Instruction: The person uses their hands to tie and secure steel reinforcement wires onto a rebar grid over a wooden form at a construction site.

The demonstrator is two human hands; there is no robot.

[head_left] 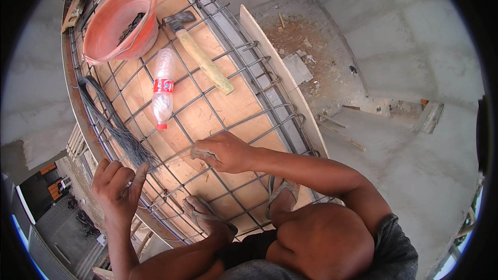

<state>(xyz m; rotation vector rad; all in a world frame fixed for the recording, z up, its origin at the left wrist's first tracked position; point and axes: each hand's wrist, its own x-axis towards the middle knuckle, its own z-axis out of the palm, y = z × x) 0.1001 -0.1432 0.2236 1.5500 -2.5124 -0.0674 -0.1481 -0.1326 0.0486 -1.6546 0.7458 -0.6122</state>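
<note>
My right hand [220, 152] is closed in a pinch above the rebar mesh [207, 105], and a thin tie wire [175, 156] runs from its fingertips toward the left. My left hand [117, 185] is raised at the left edge of the mesh, its fingers curled and its thumb pointing up. Whatever its fingers may hold is hidden. Right beside that thumb ends a loose bundle of grey tie wire [110, 115], lying along the mesh. Both hands are apart from each other.
A clear plastic bottle [163, 102] with a red cap, a wooden-handled hammer [203, 61] and an orange bucket [111, 18] with dark pieces inside rest on the mesh. Plywood lies beneath. A raised board [282, 75] borders the right side, with a drop to a rubble-strewn floor beyond.
</note>
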